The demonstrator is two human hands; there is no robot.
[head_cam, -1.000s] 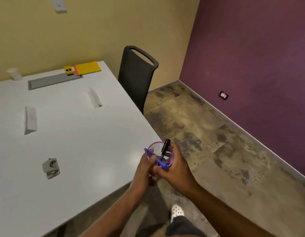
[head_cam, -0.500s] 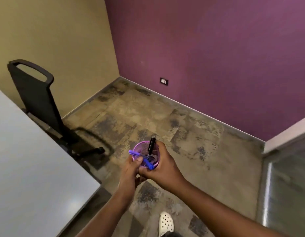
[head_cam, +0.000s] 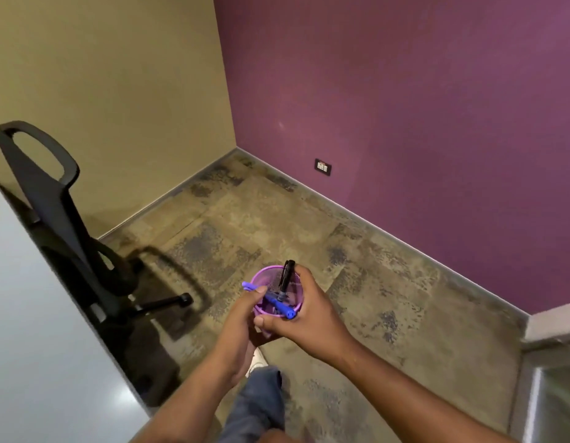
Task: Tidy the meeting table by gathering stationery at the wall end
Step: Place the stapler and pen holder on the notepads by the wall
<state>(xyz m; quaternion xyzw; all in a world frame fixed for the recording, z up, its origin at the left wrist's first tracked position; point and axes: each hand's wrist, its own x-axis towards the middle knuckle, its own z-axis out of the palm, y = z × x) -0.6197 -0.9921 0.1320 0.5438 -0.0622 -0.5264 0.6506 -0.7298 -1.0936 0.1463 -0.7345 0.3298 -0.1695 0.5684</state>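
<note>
Gripping a purple pen cup [head_cam: 271, 282], both hands [head_cam: 309, 314] close around it above mottled carpet [head_cam: 357, 266], beside white table [head_cam: 28, 314].

A black office chair [head_cam: 50, 199] with a loop-topped backrest stands against the tan wall [head_cam: 111, 91], its wheeled base on the mottled brown floor [head_cam: 277, 225]. A power socket [head_cam: 322, 167] sits low on the purple wall [head_cam: 405, 107].

Purple mesh pen cup [head_cam: 265, 309] (upright) holds black pen [head_cam: 287, 276], blue pen [head_cam: 275, 303].
</note>
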